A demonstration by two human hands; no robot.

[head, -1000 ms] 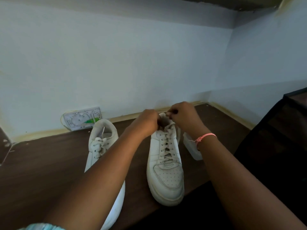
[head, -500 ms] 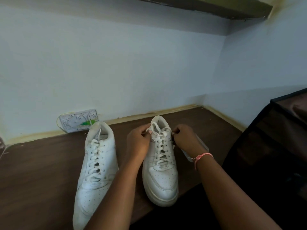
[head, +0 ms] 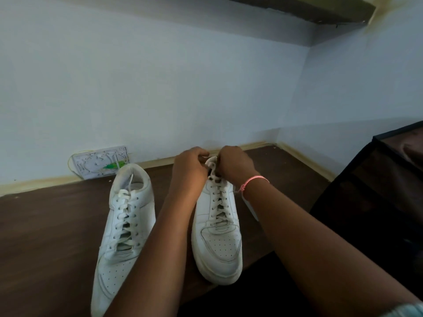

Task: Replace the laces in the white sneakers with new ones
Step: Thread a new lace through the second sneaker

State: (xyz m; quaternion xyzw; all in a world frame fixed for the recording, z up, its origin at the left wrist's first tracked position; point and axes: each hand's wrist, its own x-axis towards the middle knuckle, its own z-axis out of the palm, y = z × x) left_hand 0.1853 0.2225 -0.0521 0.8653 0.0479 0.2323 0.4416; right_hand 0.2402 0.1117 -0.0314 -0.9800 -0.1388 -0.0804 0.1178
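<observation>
Two white sneakers stand side by side on the brown desk [head: 45, 225], toes toward the person. The left hand [head: 190, 169] and right hand [head: 233, 167] meet at the collar of the right sneaker [head: 217, 236], fingers curled; they seem to pinch the lace [head: 218, 202] ends at the top eyelets, though the grip itself is hidden behind the knuckles. Both this shoe and the left sneaker [head: 124, 225] are laced all the way up. I judge the job barely begun: this lace is only being loosened, and nearly all unthreading and relacing remains
</observation>
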